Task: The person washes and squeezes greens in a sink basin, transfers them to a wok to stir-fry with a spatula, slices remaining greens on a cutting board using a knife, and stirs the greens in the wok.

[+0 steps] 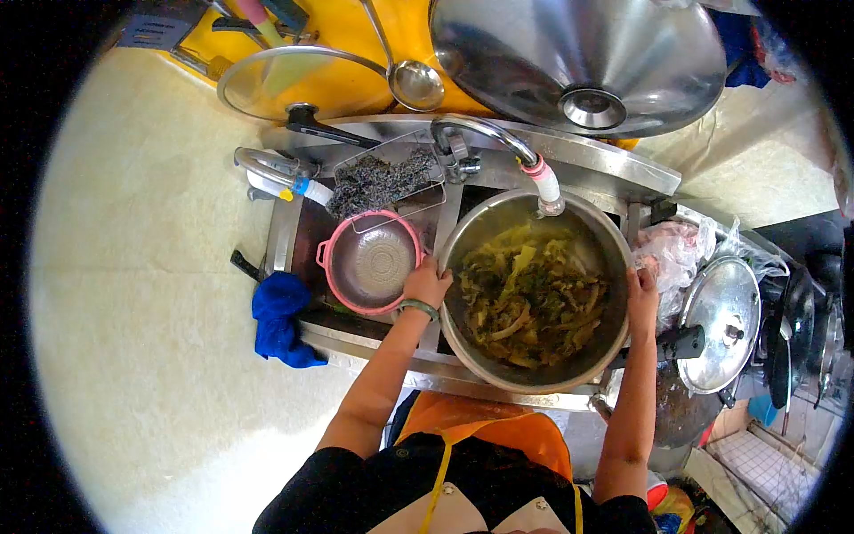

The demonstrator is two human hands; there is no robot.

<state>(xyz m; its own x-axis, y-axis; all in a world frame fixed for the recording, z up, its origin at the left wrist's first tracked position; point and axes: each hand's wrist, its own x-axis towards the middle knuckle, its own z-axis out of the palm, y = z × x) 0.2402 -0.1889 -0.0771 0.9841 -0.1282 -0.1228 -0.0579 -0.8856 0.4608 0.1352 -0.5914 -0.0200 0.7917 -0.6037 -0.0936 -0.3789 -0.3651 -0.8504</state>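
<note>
A large steel basin (452, 334) rests over the right side of the sink. Wet leafy greens (534, 298), yellow-green to brown, lie in it in cloudy liquid. My left hand (429, 285), with a green bangle at the wrist, grips the basin's left rim. On the opposite rim my right hand (642, 289) is closed as well; some of its fingers are hidden. Over the basin's back edge hangs the white-tipped spout of a curved faucet (547, 189). Left of my left hand, a pink-rimmed colander (374, 262) sits in the other sink compartment.
Behind the colander, a wire rack (400, 218) holds dark mesh scourers (382, 182). A blue cloth (283, 316) drapes over the left counter edge. Plastic bags (680, 254) and a lidded pot (721, 325) stand to the right. A big steel lid (587, 53) and a ladle (416, 84) are at the back.
</note>
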